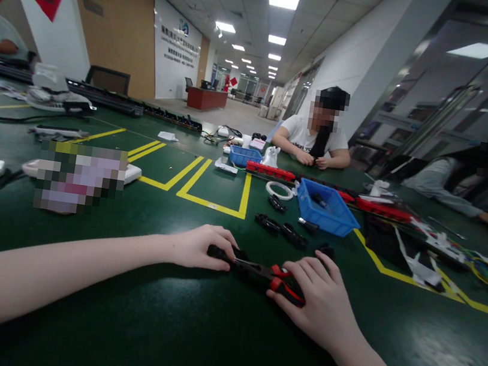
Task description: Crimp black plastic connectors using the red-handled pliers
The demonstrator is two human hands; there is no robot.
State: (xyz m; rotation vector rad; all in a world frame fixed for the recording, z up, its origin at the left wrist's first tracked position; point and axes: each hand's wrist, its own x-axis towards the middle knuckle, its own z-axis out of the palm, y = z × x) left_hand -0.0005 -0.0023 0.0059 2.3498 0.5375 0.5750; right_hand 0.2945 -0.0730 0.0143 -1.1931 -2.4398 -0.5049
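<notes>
My left hand (pixel 204 246) is closed on a small black part (pixel 217 252) low over the green table (pixel 125 318). In my right hand (pixel 324 291) is a pair of pliers (pixel 278 280) with red and black handles, its jaws pointing left. The jaw tips reach the black part beside my left fingers; whether they grip it is hard to make out. Beyond my hands lie several similar black parts (pixel 293 235), near a blue bin (pixel 326 210) that has a dark piece inside.
A roll of white tape (pixel 279 191) lies left of the blue bin. Behind it stands a smaller blue bin (pixel 245 156) by a long red strip (pixel 270 171). Cables and scraps lie at right. One person (pixel 314 135) sits opposite, another (pixel 457 183) at right.
</notes>
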